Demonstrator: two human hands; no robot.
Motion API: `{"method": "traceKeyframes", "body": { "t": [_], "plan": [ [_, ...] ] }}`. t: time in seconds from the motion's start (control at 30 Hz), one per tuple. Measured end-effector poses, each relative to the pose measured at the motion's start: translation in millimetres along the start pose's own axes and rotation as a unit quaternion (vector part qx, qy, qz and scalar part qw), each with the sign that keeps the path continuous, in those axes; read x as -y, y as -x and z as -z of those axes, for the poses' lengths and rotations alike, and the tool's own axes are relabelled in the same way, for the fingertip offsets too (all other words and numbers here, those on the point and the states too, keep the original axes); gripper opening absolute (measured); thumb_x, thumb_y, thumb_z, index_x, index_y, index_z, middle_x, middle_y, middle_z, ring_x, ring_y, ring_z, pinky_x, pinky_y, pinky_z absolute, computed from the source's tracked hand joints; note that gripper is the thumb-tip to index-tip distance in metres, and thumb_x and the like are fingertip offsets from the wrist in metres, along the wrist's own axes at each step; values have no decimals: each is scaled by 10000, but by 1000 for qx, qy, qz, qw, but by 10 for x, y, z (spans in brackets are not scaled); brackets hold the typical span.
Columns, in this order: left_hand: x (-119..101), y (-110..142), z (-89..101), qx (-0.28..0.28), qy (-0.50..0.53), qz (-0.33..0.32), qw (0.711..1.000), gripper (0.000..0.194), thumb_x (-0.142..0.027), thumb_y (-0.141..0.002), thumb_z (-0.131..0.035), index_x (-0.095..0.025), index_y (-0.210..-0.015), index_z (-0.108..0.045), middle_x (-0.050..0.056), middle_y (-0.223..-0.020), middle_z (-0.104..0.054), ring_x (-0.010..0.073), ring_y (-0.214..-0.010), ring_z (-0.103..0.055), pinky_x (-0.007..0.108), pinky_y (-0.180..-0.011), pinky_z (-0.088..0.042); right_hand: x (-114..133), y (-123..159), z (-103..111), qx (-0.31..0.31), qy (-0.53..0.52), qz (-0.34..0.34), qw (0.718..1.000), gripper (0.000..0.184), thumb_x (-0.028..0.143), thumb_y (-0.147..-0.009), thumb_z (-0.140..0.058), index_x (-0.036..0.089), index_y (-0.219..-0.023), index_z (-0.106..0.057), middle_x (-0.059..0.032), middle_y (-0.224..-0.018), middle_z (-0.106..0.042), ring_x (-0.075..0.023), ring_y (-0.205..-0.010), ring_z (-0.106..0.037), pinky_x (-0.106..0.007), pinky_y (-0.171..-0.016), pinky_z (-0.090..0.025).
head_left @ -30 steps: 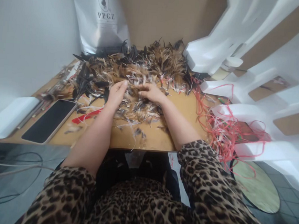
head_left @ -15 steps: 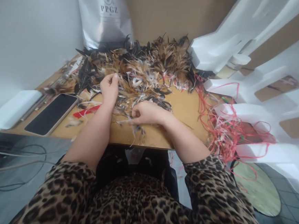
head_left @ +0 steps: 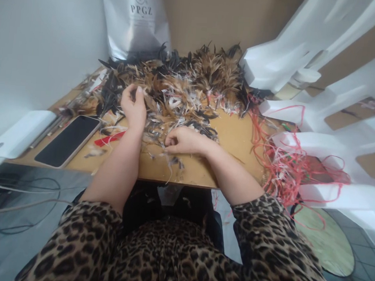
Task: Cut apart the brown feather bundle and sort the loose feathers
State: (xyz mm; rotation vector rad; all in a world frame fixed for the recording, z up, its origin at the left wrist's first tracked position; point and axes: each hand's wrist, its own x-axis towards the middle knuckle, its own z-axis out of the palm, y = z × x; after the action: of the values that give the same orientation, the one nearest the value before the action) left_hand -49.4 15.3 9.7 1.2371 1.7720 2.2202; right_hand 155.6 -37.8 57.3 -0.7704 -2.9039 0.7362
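Observation:
Loose brown, black and whitish feathers lie heaped across the tabletop. Over the left part of the heap is my left hand, fingers curled loosely, with a gap showing between thumb and fingers. My right hand is lower, at the near edge of the feathers, closed with thumb and fingers drawn together. Whatever it pinches is too small to make out; thin white strands hang just below its fingertips. A red strip lies left of my left wrist.
At left are a phone and a white power bank with a cable. Tangled red strings spill over white foam pieces at right. A silver bag stands behind the feathers; a round green disc is low at right.
My right hand has come from the feathers toward the table's near edge and closed. My left hand has moved left and slightly up over the heap, its fingers parting since the last frame.

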Motion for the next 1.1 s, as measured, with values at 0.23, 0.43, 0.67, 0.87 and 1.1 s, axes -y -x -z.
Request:
{"method": "traceKeyframes", "body": {
  "t": [0.23, 0.43, 0.67, 0.87, 1.1],
  "plan": [
    [7, -53, 51, -58, 43, 27, 997, 244, -348, -810, -561, -142, -936, -591, 50, -957, -623, 149, -984, -586, 265, -918, -435, 172, -13, -130, -13, 131, -37, 991, 164, 193, -715, -523, 176, -800, -662, -58, -805, -678, -146, -688, -562, -248, -574, -280],
    [-47, -136, 101, -42, 118, 176, 976, 261, -378, -837, -487, -145, -836, -604, 8, -708, -607, 87, -638, -591, 180, -557, -472, -70, 16, -24, -40, -12, -12, 999, 191, 311, -739, -567, 148, -736, -665, -4, -688, -642, -88, -608, -513, -209, -587, -308],
    [-307, -195, 352, 176, 151, 268, 935, 217, -275, -701, -659, -148, -876, -649, 52, -721, -675, 130, -651, -642, 231, -585, -504, -220, -86, -128, -216, -54, -7, 975, 178, 239, -781, -518, 136, -731, -654, -17, -722, -627, -101, -679, -528, -218, -675, -360],
    [-395, -325, 365, 315, -15, 74, 946, 252, -242, -664, -675, -136, -891, -700, 72, -849, -697, 213, -848, -640, 352, -826, -484, -321, -132, -208, -318, -25, -5, 948, 176, 213, -791, -516, 163, -882, -658, -55, -917, -622, -150, -844, -555, -269, -795, -402],
    [19, -429, 497, 184, -18, 3, 983, 254, -282, -758, -571, -150, -950, -672, 41, -782, -669, 139, -717, -618, 285, -773, -490, -13, -166, -180, -247, 66, 4, 967, 209, 345, -815, -543, 194, -897, -664, -60, -1009, -629, -208, -987, -489, -352, -872, -319]
  ]
}}
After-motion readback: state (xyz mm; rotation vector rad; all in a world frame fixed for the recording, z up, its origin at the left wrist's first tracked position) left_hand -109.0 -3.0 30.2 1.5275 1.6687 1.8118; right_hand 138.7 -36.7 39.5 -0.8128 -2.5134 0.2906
